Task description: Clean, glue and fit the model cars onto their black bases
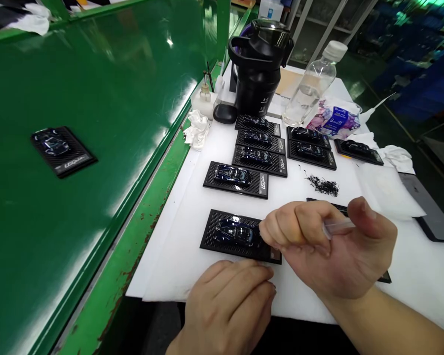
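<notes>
Right hand (329, 246) pinches a clear thin tool (338, 227) over the dark model car (238, 232) on its black base (222, 244), near edge of white mat (192, 236); left hand (229, 305), relaxed and holding nothing, touches the base's front edge.

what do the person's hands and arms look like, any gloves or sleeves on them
Both hands are bare: no gloves, rings or watch show on the left hand or the right hand. The right forearm is bare too, with no sleeve in view. Fingernails look short and plain. The left arm is out of the picture.
</notes>
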Motion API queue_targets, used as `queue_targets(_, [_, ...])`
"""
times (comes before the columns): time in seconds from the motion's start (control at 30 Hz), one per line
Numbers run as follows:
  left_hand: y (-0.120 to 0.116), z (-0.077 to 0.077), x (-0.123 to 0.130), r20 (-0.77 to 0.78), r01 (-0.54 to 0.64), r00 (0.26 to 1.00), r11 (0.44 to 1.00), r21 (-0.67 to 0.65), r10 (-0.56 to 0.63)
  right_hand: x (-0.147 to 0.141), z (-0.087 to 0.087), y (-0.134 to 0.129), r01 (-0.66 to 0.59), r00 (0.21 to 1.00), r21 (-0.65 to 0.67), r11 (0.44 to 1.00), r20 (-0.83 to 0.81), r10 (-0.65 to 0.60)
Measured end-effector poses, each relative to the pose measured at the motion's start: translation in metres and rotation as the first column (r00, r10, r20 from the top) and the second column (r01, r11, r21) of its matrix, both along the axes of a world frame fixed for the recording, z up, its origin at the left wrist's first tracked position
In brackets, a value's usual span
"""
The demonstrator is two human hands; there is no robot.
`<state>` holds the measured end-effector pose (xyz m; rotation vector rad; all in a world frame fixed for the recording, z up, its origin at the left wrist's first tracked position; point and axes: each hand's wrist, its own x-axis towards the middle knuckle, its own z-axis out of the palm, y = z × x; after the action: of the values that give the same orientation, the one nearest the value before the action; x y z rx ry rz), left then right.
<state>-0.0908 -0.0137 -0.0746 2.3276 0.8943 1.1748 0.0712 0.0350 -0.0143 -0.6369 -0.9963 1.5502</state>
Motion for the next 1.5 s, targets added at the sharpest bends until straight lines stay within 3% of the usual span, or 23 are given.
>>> queue_targets(0.63, [0.0,-0.008,0.0,0.025,0.018,1.0,1.0,0.026,-0.019,0.001,0.0,0.001,-0.02,1.0,0.018,1.0,0.006,0.02])
queue_targets(0.83, [0.0,-0.005,0.0,0.004,0.011,1.0,0.999,0.03,-0.011,-0.001,0.0,0.002,0.012,1.0,0.024,1.0,0.001,-0.012])
queue_targets(1.2, [0.0,-0.003,0.001,-0.004,0.016,1.0,1.0,0.013,-0.016,0.005,-0.002,0.003,-0.035,0.999,0.044,0.998,0.038,0.033])
queue_targets(1.37, [0.001,-0.003,0.0,-0.013,-0.005,1.0,1.0,0.001,0.005,0.002,-0.003,-0.002,-0.068,0.986,0.07,0.995,0.156,0.057])
queue_targets(1.5, [0.004,0.0,0.004,-0.008,-0.06,0.998,0.998,0.031,0.061,-0.004,0.005,-0.016,-0.031,0.961,-0.002,1.0,0.275,0.03])
